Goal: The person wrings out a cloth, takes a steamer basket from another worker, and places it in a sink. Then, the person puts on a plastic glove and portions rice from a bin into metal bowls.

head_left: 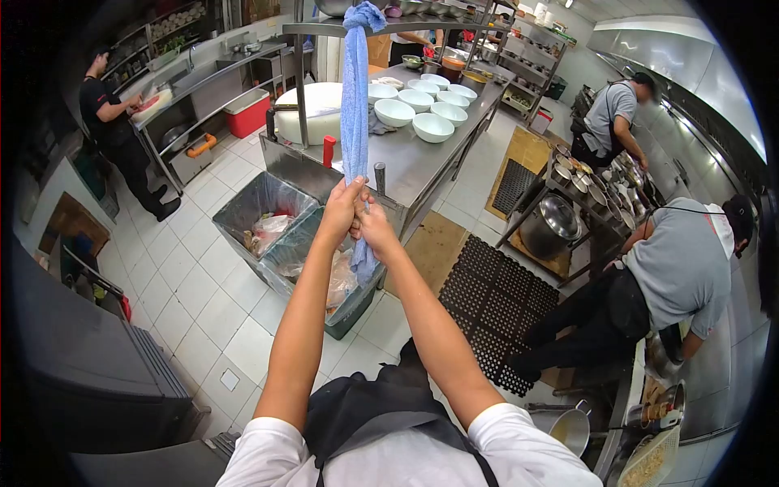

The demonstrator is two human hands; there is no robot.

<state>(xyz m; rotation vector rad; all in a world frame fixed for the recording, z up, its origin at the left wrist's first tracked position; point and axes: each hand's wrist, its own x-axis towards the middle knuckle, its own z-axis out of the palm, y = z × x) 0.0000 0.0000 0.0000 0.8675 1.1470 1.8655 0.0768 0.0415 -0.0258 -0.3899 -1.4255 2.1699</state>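
A long blue towel [355,105] hangs from the edge of a high steel shelf [324,28] and runs down in front of me. My left hand [341,209] and my right hand [375,227] are both closed around the towel at the same height, side by side, arms stretched out. The towel's lower end [365,264] dangles below my hands over a lined bin.
Two plastic-lined bins [268,215] with waste stand below a steel counter [422,158] that carries several white bowls [432,127]. Black floor mats [487,300] lie to the right. Three other people work nearby: one at the left counter [114,122], two at the right stove line [673,268].
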